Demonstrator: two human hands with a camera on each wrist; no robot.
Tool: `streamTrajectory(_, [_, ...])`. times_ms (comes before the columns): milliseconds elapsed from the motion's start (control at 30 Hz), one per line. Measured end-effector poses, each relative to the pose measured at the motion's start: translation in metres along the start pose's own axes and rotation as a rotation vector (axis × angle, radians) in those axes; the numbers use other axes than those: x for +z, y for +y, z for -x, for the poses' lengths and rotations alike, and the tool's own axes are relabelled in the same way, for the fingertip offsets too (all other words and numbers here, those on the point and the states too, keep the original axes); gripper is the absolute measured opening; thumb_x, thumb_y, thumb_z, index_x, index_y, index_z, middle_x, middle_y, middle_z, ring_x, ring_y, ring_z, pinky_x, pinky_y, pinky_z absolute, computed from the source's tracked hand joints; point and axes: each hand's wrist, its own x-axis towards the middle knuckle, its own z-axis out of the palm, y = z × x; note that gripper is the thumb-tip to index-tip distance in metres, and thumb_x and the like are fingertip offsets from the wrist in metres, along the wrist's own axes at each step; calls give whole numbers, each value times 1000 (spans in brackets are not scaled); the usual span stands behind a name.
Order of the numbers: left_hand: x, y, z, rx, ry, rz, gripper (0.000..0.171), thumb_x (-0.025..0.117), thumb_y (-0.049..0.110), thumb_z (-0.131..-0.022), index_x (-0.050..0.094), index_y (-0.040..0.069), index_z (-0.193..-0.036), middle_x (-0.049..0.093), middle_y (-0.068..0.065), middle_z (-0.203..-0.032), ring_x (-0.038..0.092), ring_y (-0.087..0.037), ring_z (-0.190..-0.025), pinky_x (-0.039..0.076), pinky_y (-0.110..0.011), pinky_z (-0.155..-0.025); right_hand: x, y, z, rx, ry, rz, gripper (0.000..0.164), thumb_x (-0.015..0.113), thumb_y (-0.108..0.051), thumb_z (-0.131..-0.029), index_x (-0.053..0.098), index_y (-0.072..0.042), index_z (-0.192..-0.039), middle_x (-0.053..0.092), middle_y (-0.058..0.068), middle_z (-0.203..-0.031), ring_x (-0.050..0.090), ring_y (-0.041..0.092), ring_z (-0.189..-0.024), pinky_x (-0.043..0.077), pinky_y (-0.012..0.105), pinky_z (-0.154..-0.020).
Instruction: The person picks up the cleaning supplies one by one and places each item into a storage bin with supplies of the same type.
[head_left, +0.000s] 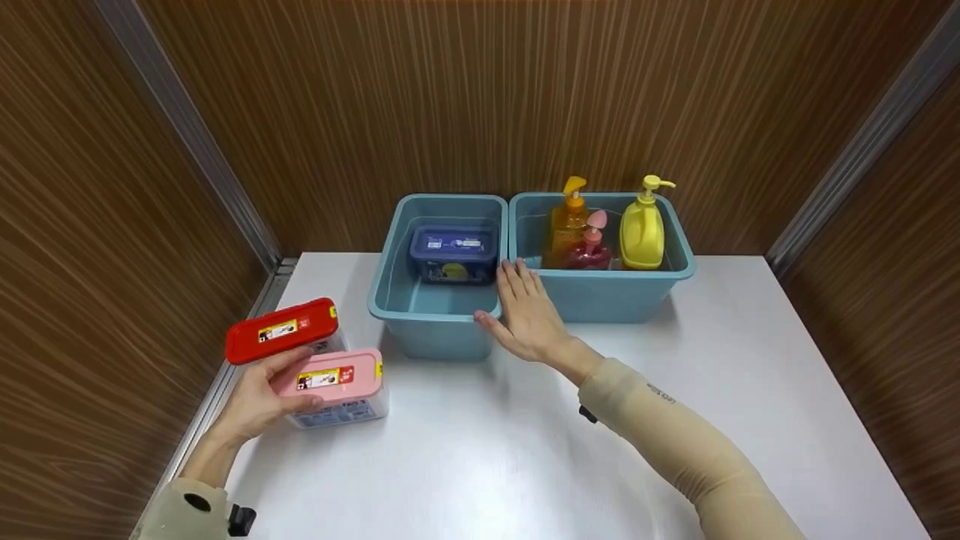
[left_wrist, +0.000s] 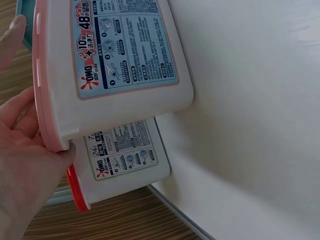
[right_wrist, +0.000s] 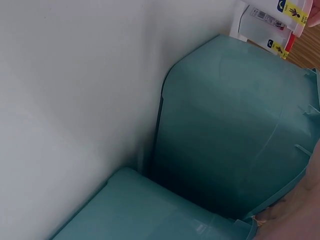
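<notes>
My left hand (head_left: 255, 397) grips a white plastic tub with a pink lid (head_left: 360, 379), thumb at the near edge and fingers at the far edge. Just behind it is a similar tub with a red lid (head_left: 319, 319). In the left wrist view, the pink-lidded tub (left_wrist: 125, 105) shows its printed OMO label, and the red-lidded tub (left_wrist: 135, 172) is partly hidden by it. My right hand (head_left: 532, 319) rests with straight fingers on the rims where two blue bins meet. The left bin (head_left: 439, 330) contains a dark blue lidded tub (head_left: 454, 251).
The right bin (head_left: 615, 296) holds an orange pump bottle (head_left: 562, 225), a red one with a pink pump (head_left: 589, 255) and a yellow one (head_left: 643, 232). Both bins stand near the wood-grain back wall (head_left: 450, 97) on a white tabletop (head_left: 465, 465).
</notes>
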Motion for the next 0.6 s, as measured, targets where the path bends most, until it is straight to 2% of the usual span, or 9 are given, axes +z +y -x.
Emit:
streamTrajectory(200, [2,2,-2,40,-32,-51,95,98,23,-86,51,3,-167,52,-25,-170,47,-47,-150,36,-76,-130,-3,-1,0,17,-16,0,101,38,-72,-113,15,2,-178,13,20,-190,6,42,-179,7,59,-147])
streamTrajectory(400, [4,2,-4,22,-40,-117,100,99,26,-84,50,3,-168,50,-24,-172,45,-48,-150,35,-78,-130,-2,-1,0,14,-17,1,102,39,-72,-112,16,2,-178,13,19,-190,6,42,-179,7,59,-147])
streamTrajectory(600, [3,2,-3,8,-56,-134,101,100,26,-82,50,5,-168,49,-23,-172,45,-48,-151,32,-80,-131,-2,-2,0,13,-20,-4,102,38,-73,-112,16,1,-178,14,19,-190,7,42,-179,8,59,-147])
